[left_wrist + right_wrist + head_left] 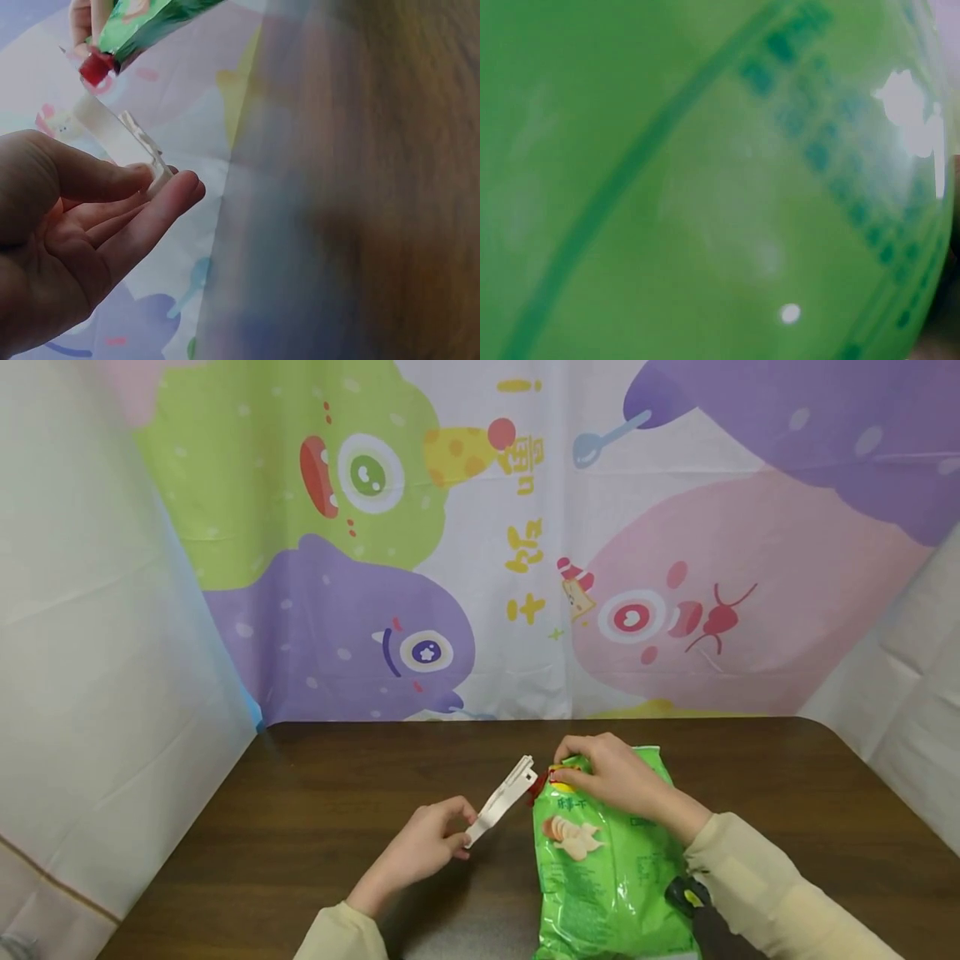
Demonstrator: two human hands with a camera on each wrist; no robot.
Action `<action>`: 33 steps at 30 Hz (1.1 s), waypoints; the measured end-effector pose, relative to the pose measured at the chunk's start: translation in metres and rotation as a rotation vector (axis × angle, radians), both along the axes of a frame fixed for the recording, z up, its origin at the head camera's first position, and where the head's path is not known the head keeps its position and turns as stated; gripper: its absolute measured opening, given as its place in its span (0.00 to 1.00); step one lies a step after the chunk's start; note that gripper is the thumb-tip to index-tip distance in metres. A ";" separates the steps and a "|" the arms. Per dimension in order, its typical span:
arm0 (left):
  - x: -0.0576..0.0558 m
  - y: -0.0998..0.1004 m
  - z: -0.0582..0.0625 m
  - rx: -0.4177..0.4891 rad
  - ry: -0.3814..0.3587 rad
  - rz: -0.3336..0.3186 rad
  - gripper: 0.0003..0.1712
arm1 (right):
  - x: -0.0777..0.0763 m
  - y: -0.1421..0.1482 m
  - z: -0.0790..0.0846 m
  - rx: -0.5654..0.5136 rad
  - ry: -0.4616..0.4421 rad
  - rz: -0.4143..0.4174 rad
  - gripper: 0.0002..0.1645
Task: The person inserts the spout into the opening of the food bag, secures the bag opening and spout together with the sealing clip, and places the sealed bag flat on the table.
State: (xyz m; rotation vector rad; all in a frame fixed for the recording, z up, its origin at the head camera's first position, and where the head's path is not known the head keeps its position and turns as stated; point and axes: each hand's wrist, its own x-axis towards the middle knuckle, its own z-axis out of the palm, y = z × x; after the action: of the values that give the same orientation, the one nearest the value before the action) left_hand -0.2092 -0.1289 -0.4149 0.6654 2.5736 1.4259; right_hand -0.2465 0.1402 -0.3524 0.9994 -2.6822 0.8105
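Note:
In the head view my left hand (422,843) pinches one end of a long white bag clip (501,802) between thumb and fingers. The clip slants up to the right, its far end close to the bag's corner. My right hand (617,774) grips the top of a green chip bag (611,877) at its upper left. A red piece (537,787) sticks out there beside the fingers. In the left wrist view the clip (112,135) lies between thumb and fingertips, below the bag's red end (97,67). Puffed green bag (667,225) fills the right wrist view, hiding the hand.
Both hands are over a dark brown wooden table (300,810). Behind its far edge hangs a curtain (517,677) printed with cartoon monsters. Pale cloth walls (112,610) stand on both sides. A black strap device (686,893) sits by the right sleeve.

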 end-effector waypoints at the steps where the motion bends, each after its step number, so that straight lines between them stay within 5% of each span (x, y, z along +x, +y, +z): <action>1: 0.001 0.001 0.000 -0.007 0.004 -0.001 0.10 | 0.000 0.000 0.000 0.000 0.006 -0.001 0.03; 10: 0.004 0.006 0.000 -0.032 0.018 -0.016 0.10 | 0.000 -0.003 -0.002 -0.004 0.067 -0.014 0.04; 33: -0.001 0.031 0.006 -0.029 0.060 -0.016 0.09 | -0.003 -0.006 -0.004 -0.022 0.048 -0.007 0.08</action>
State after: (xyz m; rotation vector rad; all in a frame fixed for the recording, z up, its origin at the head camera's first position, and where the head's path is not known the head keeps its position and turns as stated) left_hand -0.2098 -0.0982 -0.4093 0.7341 2.6224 1.3821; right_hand -0.2492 0.1342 -0.3560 0.9910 -2.6296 0.8028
